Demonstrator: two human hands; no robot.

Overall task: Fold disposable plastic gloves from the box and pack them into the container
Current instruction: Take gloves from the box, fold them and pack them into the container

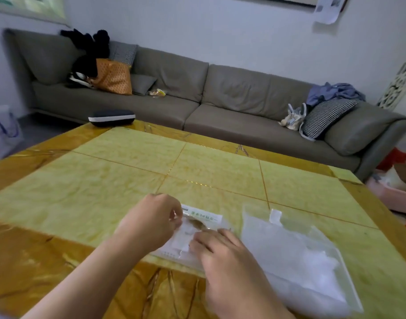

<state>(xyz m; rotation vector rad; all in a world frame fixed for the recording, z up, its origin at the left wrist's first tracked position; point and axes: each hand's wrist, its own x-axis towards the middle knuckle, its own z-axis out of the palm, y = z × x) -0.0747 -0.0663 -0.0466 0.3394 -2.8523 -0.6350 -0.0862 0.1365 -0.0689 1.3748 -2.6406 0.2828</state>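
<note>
— At the near edge of the bench, what are the fingers doing?
— The left hand [154, 218] has its fingers [174, 215] curled together, pinching the thin clear film at the top of the glove packet [202, 224]. The right hand [222, 252] lies lower, its fingers [203, 241] bent down onto the white glove plastic [185, 238] that shows at the packet's opening; whether they pinch it or only press it, I cannot tell.

— And the packet itself?
— Flat on the bench [128, 162], near the middle of the near edge, with a white label strip printed in green along its far end. Both hands are on it.

— Where is the container?
— Just beside the packet, toward the right edge: a clear zip bag [296, 252] lying flat, with crumpled white plastic [317, 263] inside it toward its near end. Neither hand touches it.

— Anything farther out?
— A dark case with a white band [111, 117] sits at the far left corner of the bench. Beyond the far edge runs a long grey sofa [220, 100] carrying an orange bag [113, 77], a checked cushion [326, 116] and a heap of blue cloth [333, 92].
</note>
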